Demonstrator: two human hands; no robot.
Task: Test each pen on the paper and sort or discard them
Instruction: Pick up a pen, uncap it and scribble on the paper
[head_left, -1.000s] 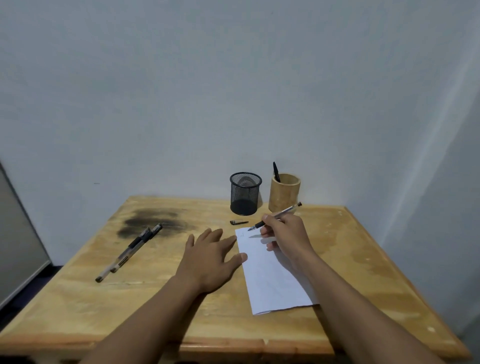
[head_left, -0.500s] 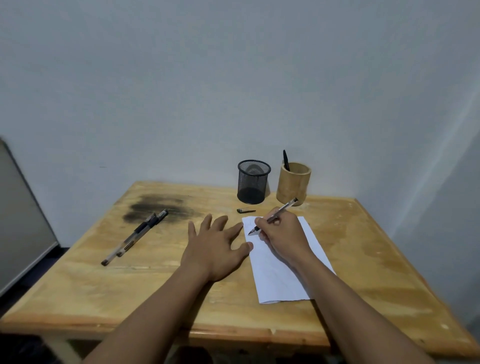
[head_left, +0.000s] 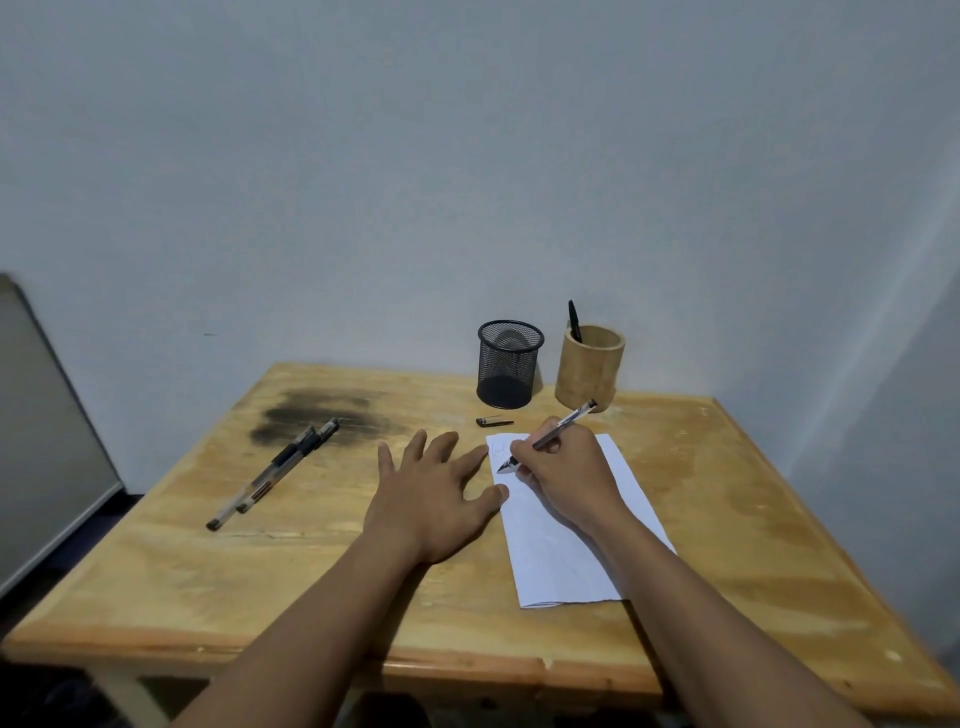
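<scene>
My right hand (head_left: 563, 470) grips a clear pen (head_left: 566, 423) with its tip pressed on the upper left of the white paper (head_left: 561, 561), where faint scribbles show. My left hand (head_left: 428, 496) lies flat on the table, fingers spread, its thumb touching the paper's left edge. Two capped pens (head_left: 275, 470) lie side by side on the left of the table. A black pen cap (head_left: 493, 422) rests just above the paper. At the back stand a black mesh cup (head_left: 509, 364), which looks empty, and a bamboo cup (head_left: 589, 371) holding a black pen (head_left: 574, 321).
The wooden table (head_left: 260, 582) has a dark burn-like stain (head_left: 317, 415) at its back left. A wall runs behind and to the right. A grey board (head_left: 41, 436) leans at the far left, beside the table.
The pen tip came down from above the paper's top edge onto the sheet and has left faint marks. The view shifted slightly; my left hand stays flat beside the paper.
</scene>
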